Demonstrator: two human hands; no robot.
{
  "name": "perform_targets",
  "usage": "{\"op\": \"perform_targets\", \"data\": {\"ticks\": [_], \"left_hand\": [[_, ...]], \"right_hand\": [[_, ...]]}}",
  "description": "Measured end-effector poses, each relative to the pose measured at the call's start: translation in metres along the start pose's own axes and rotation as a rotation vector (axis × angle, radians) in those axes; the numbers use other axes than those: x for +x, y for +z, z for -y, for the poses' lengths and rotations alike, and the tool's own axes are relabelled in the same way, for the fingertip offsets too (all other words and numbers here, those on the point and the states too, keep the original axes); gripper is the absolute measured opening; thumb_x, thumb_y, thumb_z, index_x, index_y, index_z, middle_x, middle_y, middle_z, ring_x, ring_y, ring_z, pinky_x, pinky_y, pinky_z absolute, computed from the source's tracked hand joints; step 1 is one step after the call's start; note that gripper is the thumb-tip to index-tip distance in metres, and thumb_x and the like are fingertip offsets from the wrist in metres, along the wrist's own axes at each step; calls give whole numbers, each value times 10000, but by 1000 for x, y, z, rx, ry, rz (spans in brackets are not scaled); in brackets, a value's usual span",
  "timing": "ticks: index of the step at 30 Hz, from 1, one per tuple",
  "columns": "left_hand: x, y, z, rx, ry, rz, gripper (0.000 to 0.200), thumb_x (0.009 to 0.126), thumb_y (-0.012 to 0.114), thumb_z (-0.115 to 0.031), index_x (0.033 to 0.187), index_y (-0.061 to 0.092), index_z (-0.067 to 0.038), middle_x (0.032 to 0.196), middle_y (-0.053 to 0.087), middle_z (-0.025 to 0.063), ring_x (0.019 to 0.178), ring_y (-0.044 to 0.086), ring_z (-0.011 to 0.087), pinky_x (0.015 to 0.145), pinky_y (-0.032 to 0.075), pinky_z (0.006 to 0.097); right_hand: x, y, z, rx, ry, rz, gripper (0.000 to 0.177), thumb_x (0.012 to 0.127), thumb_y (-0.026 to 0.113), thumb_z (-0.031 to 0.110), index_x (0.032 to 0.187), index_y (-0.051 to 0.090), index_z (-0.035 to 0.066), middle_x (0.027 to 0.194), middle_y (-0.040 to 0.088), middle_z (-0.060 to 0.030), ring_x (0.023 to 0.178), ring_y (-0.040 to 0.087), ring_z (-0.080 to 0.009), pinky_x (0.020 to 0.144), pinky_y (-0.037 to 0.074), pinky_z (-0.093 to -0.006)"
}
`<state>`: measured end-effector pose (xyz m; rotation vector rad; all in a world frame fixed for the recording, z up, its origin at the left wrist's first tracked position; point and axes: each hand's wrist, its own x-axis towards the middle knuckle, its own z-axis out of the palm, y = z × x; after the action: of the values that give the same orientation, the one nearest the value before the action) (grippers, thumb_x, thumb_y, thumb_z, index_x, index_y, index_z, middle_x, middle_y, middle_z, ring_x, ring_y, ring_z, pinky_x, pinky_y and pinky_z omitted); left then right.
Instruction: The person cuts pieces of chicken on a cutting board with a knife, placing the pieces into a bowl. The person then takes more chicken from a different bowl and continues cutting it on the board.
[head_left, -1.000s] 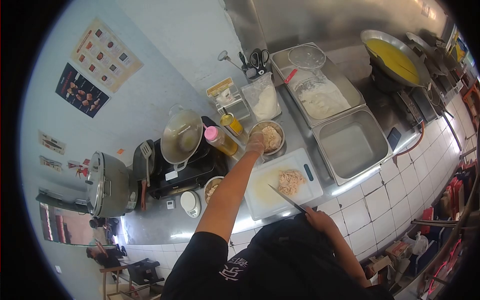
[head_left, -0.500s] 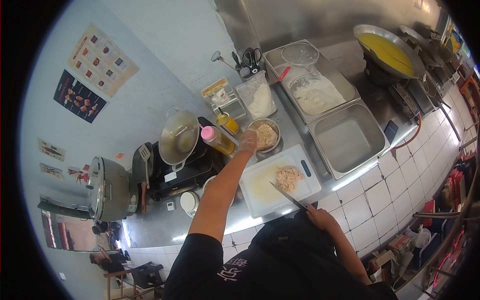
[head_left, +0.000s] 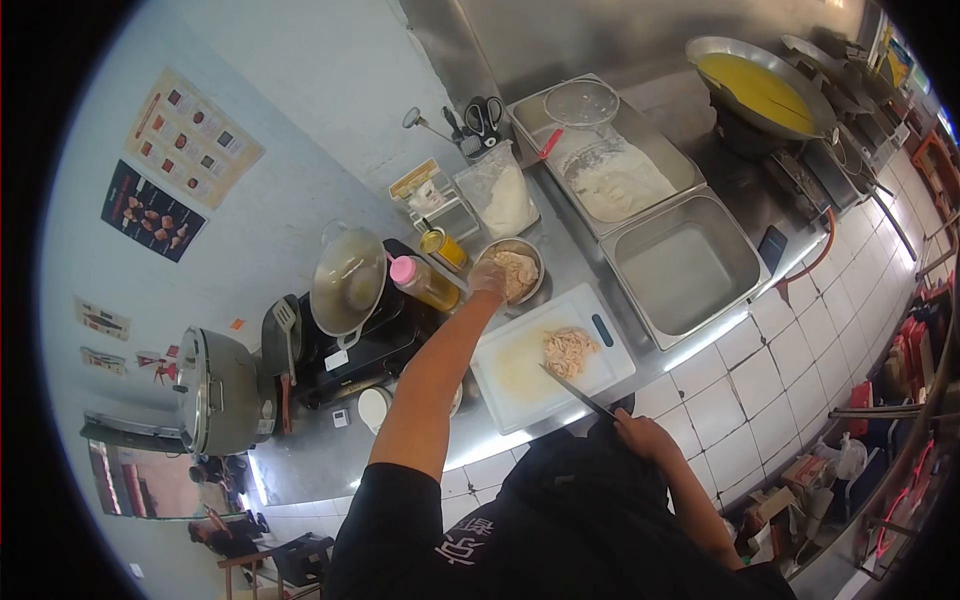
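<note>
My left hand point(head_left: 488, 278), in a clear plastic glove, reaches into a round metal bowl point(head_left: 537, 293) of pale raw meat point(head_left: 517, 275). Its fingers are at the meat, too blurred and covered to show whether they grip any. With my right hand point(head_left: 645, 437) I hold a knife point(head_left: 580, 394) by its handle. The blade points left, its tip over the front part of a white cutting board point(head_left: 605, 375). A heap of cut pale meat point(head_left: 570, 352) lies on the board just beyond the blade.
Left of the bowl stand a pink-capped bottle point(head_left: 428, 284), a yellow can point(head_left: 443, 248) and a wok point(head_left: 347, 285). A bag of white powder point(head_left: 500, 200), a flour tray point(head_left: 625, 180) and a deep steel pan point(head_left: 685, 265) stand behind and right. Yellow liquid fills a large wok point(head_left: 755, 90).
My left hand has moved a little farther into the bowl, over the meat. The knife and my right hand stay almost in place. The view has shifted slightly.
</note>
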<state>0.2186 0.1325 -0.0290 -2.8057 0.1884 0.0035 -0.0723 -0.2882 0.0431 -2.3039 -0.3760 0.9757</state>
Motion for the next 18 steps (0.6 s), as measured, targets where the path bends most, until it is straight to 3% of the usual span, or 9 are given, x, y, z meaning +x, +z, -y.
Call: {"op": "perform_targets", "data": {"ticks": [3,4,5,6,8,11,14,18], "left_hand": [[1,-2,4,-86,31,55,162,856,592,-154,902,741,-111,928,716,125,912,700,281,810,567,396],[-7,37,18,-24,237,-309,210,873,580,-159,1007,705,-58,1016,694,190,991,681,313,892,542,421],[1,41,23,-234,148,-73,279,891,582,-172,1100,668,-7,1054,684,206,1018,670,329,908,531,439],[13,73,34,-58,255,-56,269,887,592,-189,1055,714,-18,1034,696,193,1035,670,336,904,532,434],[7,0,39,107,443,244,228,878,612,-204,963,760,-52,960,720,134,985,689,337,847,541,431],[-18,-38,44,194,427,78,190,862,635,-212,786,766,-96,858,738,151,826,722,301,754,564,432],[-37,-52,57,-585,155,-93,196,865,627,-214,834,750,-65,854,707,192,825,723,299,723,540,452],[-78,-131,43,-819,0,-191,163,896,614,-152,848,695,-19,763,643,180,755,695,279,703,530,434]], "right_hand": [[0,9,-6,4,11,-19,270,1052,430,341,1195,440,112,917,677,-311,915,649,-523,821,491,-622],[3,11,-11,15,-17,-12,274,1053,430,346,1193,441,111,916,676,-308,915,649,-523,825,491,-621],[4,13,-15,27,-42,-6,278,1053,430,351,1192,441,111,915,675,-305,914,650,-523,830,491,-620],[-1,14,-14,40,-38,-21,277,1055,428,352,1189,442,110,915,675,-303,911,650,-522,828,491,-618],[-2,8,-12,38,-66,-28,275,1057,422,352,1182,444,108,915,674,-299,907,652,-520,825,491,-616],[1,11,-16,41,-85,-52,270,1060,414,347,1184,435,108,905,670,-306,899,646,-525,811,487,-621],[2,4,-8,64,-46,-27,266,1062,409,339,1183,422,102,888,667,-311,896,639,-532,803,481,-628],[6,2,-6,34,-57,-21,290,1057,422,326,1256,437,116,914,674,-327,898,646,-536,809,497,-623]]}}
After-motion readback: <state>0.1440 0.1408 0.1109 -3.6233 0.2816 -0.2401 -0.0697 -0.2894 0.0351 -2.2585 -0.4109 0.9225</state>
